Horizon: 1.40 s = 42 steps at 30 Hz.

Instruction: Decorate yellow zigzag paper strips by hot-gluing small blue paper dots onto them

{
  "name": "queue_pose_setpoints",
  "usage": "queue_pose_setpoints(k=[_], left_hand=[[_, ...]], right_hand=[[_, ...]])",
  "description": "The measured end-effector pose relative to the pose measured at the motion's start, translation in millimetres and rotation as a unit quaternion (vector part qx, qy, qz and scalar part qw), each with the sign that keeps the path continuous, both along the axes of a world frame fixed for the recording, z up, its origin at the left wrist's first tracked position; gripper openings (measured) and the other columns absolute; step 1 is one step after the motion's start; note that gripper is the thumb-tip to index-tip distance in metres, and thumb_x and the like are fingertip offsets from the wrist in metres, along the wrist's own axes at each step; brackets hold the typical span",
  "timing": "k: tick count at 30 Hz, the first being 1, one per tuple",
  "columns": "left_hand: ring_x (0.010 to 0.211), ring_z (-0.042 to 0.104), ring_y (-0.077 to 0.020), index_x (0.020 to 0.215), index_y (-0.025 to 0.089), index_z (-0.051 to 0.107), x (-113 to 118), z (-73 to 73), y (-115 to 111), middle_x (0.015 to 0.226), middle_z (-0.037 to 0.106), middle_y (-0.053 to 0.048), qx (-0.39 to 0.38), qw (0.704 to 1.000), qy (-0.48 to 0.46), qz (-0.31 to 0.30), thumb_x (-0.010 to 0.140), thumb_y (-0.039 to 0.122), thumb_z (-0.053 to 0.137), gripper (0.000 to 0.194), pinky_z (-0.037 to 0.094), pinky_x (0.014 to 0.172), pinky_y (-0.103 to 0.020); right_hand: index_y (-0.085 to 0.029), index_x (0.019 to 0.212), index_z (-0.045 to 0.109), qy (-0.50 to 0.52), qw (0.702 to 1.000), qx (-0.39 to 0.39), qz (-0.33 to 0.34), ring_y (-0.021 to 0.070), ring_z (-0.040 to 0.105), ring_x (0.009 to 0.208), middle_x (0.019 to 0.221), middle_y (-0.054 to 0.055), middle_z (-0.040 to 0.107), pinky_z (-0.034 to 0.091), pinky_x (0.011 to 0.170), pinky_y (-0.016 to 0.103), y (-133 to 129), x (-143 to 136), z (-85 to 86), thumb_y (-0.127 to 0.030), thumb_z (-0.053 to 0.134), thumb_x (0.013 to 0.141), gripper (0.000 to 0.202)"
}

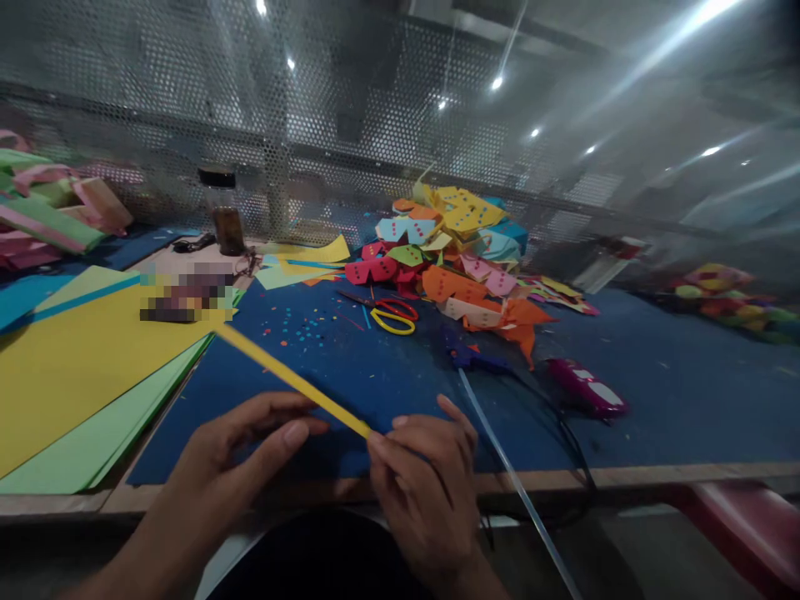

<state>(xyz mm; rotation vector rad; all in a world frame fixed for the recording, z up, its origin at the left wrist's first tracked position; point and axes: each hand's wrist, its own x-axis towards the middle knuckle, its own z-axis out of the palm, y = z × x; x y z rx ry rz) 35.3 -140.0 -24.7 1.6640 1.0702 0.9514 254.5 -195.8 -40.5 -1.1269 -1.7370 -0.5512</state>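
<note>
A long yellow paper strip (293,381) slants across the blue mat, its near end pinched in the fingers of my right hand (428,479). Just below the strip, my left hand (250,446) has its thumb and fingers apart and holds nothing. Beyond my hands lie scissors (393,317) with red and yellow handles. Small blue and red paper dots (300,325) are scattered to their left. A blue glue gun (468,358) with a clear glue stick (500,450) rests right of the scissors.
Folded, dotted colored papers (462,250) are heaped at the back. Yellow and green sheets (93,358) cover the left side. A dark-lidded jar (226,212) stands behind them. At right are a purple hole punch-like object (587,389) and a black cord (572,442).
</note>
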Motion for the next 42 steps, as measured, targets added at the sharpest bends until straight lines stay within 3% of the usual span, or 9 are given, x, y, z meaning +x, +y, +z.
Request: queue_pose_setpoints(k=[3, 8, 15, 22, 26, 29, 34, 39, 42], left_hand=[[0.082, 0.078, -0.0245, 0.079, 0.023, 0.080, 13.2, 11.1, 18.0, 0.087, 0.084, -0.005, -0.031, 0.998, -0.051, 0.021, 0.084, 0.056, 0.070, 0.035, 0.064, 0.076, -0.032], [0.073, 0.073, -0.0201, 0.075, 0.020, 0.079, 20.5, 12.7, 38.6, 0.076, 0.080, -0.003, -0.101, 0.990, -0.087, 0.038, 0.078, 0.050, 0.077, 0.031, 0.060, 0.071, -0.029], [0.069, 0.071, -0.0192, 0.071, 0.020, 0.079, 10.5, 23.9, 73.2, 0.071, 0.078, -0.004, -0.136, 0.986, -0.054, -0.085, 0.077, 0.052, 0.078, 0.033, 0.058, 0.072, -0.031], [0.061, 0.066, -0.0163, 0.062, 0.020, 0.074, 7.2, 28.3, 97.2, 0.063, 0.074, -0.001, -0.175, 0.964, 0.001, -0.199, 0.073, 0.051, 0.081, 0.034, 0.053, 0.066, -0.028], [0.062, 0.062, -0.0157, 0.067, 0.018, 0.071, 6.7, 28.3, 107.8, 0.064, 0.069, 0.001, -0.209, 0.953, -0.007, -0.220, 0.066, 0.050, 0.088, 0.036, 0.051, 0.066, -0.028], [0.065, 0.062, -0.0167, 0.079, 0.020, 0.070, 5.7, 24.5, 116.8, 0.071, 0.070, 0.001, -0.219, 0.957, -0.050, -0.182, 0.061, 0.049, 0.091, 0.041, 0.050, 0.066, -0.030], [0.056, 0.051, -0.0111, 0.077, 0.019, 0.067, 0.9, 15.1, 131.3, 0.064, 0.063, 0.004, -0.234, 0.960, -0.056, -0.146, 0.060, 0.051, 0.092, 0.043, 0.037, 0.056, -0.024], [0.062, 0.058, -0.0150, 0.076, 0.020, 0.069, -8.7, 9.0, 133.0, 0.067, 0.069, 0.001, -0.296, 0.943, -0.055, -0.144, 0.056, 0.044, 0.093, 0.040, 0.040, 0.059, -0.024], [0.057, 0.054, -0.0150, 0.078, 0.022, 0.067, -16.8, 1.3, 132.3, 0.064, 0.064, 0.003, -0.290, 0.950, -0.025, -0.116, 0.061, 0.056, 0.088, 0.044, 0.038, 0.057, -0.025]], right_hand=[[-0.025, 0.102, 0.068, -0.008, 1.000, 0.003, 0.015, 0.0152, 0.072, 0.084, 0.079, -0.004, 0.072, 0.043, 0.115, 0.046, 10.4, -7.2, -0.1, -0.008, 0.066, 0.095, 0.019], [-0.024, 0.100, 0.069, -0.021, 0.998, -0.032, 0.051, 0.0154, 0.072, 0.086, 0.082, -0.003, 0.072, 0.039, 0.117, 0.044, 16.2, -11.9, 1.8, -0.017, 0.066, 0.099, 0.008], [-0.023, 0.103, 0.067, 0.132, 0.981, -0.114, 0.080, 0.0186, 0.069, 0.094, 0.094, 0.003, 0.071, 0.051, 0.100, 0.040, 36.9, -4.3, 16.4, -0.023, 0.058, 0.102, 0.008], [-0.018, 0.108, 0.061, 0.413, 0.827, -0.341, 0.171, 0.0182, 0.068, 0.078, 0.088, 0.003, 0.069, 0.055, 0.069, 0.029, 80.5, -13.0, 23.9, -0.047, 0.069, 0.089, 0.036], [-0.020, 0.108, 0.057, 0.505, 0.773, -0.345, 0.168, 0.0175, 0.066, 0.077, 0.085, 0.001, 0.067, 0.053, 0.070, 0.028, 86.0, -17.1, 32.6, -0.042, 0.074, 0.085, 0.036], [-0.022, 0.118, 0.053, 0.480, 0.796, -0.331, 0.163, 0.0173, 0.066, 0.076, 0.086, -0.001, 0.067, 0.052, 0.068, 0.028, 83.4, -17.1, 36.2, -0.038, 0.072, 0.087, 0.040], [-0.021, 0.120, 0.058, 0.331, 0.886, -0.303, 0.118, 0.0145, 0.060, 0.064, 0.071, -0.005, 0.058, 0.048, 0.062, 0.025, 80.4, -13.8, 32.1, -0.032, 0.060, 0.097, 0.025], [-0.019, 0.120, 0.060, 0.227, 0.946, -0.223, 0.069, 0.0150, 0.069, 0.069, 0.077, -0.001, 0.069, 0.052, 0.070, 0.026, 84.4, -10.9, 24.9, -0.025, 0.052, 0.103, 0.020], [-0.020, 0.112, 0.065, 0.182, 0.964, -0.191, 0.033, 0.0148, 0.073, 0.075, 0.086, 0.002, 0.074, 0.054, 0.071, 0.024, 77.3, -11.6, 23.3, -0.019, 0.054, 0.102, 0.015]])
